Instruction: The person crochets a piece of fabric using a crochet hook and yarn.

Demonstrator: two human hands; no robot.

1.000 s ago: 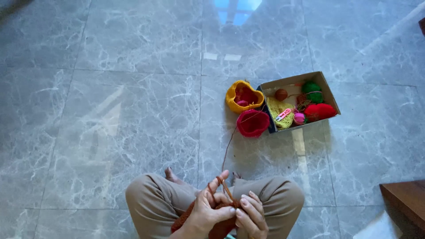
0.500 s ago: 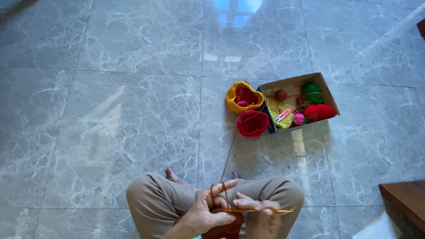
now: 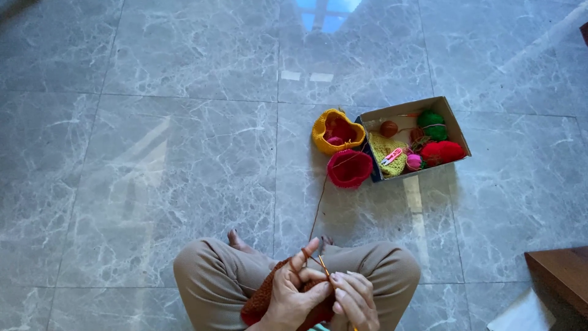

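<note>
I sit cross-legged on a marble floor. My left hand point(image 3: 293, 293) holds a rust-brown crocheted piece point(image 3: 262, 299) in my lap, index finger raised with brown yarn point(image 3: 319, 207) looped over it. My right hand point(image 3: 355, 298) pinches a thin orange crochet hook point(image 3: 324, 270) right against the piece, its tip up toward the left index finger. The yarn strand runs up across the floor to a red crocheted basket point(image 3: 350, 168).
A yellow crocheted basket point(image 3: 335, 130) sits beside the red one. A cardboard box point(image 3: 456, 129) holds several yarn balls in green, red, brown and pink, plus a yellow crocheted piece. A wooden furniture edge point(image 3: 560, 276) is at the lower right.
The hook swung from lying sideways across my right hand to pointing upward against the piece. My left index finger is raised again with yarn over it.
</note>
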